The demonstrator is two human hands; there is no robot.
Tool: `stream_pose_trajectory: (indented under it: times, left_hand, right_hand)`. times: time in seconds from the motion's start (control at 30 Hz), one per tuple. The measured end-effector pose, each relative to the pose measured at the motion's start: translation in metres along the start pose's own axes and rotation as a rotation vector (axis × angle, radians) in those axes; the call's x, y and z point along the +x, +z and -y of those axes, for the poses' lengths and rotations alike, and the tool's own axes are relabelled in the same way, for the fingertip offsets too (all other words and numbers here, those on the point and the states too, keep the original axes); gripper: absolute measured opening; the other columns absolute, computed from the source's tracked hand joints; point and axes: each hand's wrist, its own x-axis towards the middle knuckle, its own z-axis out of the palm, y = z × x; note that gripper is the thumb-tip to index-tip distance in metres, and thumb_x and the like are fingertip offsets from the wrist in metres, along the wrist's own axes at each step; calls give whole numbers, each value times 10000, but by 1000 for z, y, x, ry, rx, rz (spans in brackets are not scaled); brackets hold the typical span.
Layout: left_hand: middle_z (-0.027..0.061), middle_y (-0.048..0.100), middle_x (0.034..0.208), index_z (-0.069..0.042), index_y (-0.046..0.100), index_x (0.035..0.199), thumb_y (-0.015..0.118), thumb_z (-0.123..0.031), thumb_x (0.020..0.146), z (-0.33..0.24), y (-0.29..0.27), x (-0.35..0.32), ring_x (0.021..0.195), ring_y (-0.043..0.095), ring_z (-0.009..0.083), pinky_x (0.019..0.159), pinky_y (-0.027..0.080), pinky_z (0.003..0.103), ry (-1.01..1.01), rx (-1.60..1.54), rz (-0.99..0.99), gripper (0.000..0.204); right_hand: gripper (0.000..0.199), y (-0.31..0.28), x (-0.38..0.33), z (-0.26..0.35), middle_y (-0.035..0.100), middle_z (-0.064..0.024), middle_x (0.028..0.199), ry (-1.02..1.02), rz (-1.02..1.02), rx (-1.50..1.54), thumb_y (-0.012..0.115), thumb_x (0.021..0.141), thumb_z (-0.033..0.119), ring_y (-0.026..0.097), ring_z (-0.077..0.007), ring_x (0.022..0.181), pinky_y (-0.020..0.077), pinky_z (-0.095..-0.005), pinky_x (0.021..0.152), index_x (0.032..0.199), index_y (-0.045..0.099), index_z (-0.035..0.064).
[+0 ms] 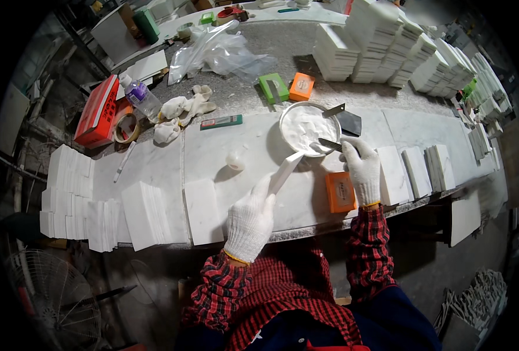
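My left hand (252,221), in a white knit glove, grips a narrow white stone tile (285,172), whose far end reaches the near rim of a round tub (281,130) of white paste (306,127). My right hand (362,168), gloved alike, holds a putty knife (329,144), its metal blade pointing left over the paste. A second metal blade (334,109) rests across the tub's far right rim, close to a flat black piece (350,124). Just left of my right wrist lies an orange box (340,192).
White tiles stand in a left stack (69,187), a right row (417,171) and tall far piles (373,44). Around the tub lie a green box (273,88), another orange box (301,86), a sanding block (221,121), clear plastic (224,52) and a bottle (142,98).
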Motion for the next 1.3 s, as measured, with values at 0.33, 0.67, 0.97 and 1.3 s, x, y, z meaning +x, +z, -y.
stream_pose_trajectory:
  times: [0.33,0.67,0.97,1.3]
  left_hand:
    - [230,698,987,-99,556,1351,602,-152,932,9,7,7,857,680,432,751,548,520,106,12,-32,424]
    - [261,692,1039,-67,601,1333,635,-135,926,9,7,7,942,690,431,804,562,462,18,26,-5,414]
    - [269,689,1055,-67,597,1345,637,-139,927,6,5,7,957,690,431,809,562,462,5,-3,2,427]
    - [276,687,1041,-50,598,1342,647,-122,923,8,5,6,951,691,433,793,558,461,32,-6,-28,428]
  right_hand:
    - [233,-18,-8,62,674,-10,817,53,289,264,625,1005,187,565,-35,661,440,-190,581,1138,716,19]
    - [212,-5,-19,81,662,-22,805,-65,364,114,630,1001,141,572,-51,686,456,-206,608,1129,710,-7]
    - [205,-7,-23,82,651,-26,805,-32,348,136,627,1004,132,569,-58,685,462,-213,615,1132,708,-6]
    - [198,-7,-25,82,652,-30,800,-72,335,108,631,996,114,567,-57,674,468,-217,611,1130,706,-12]
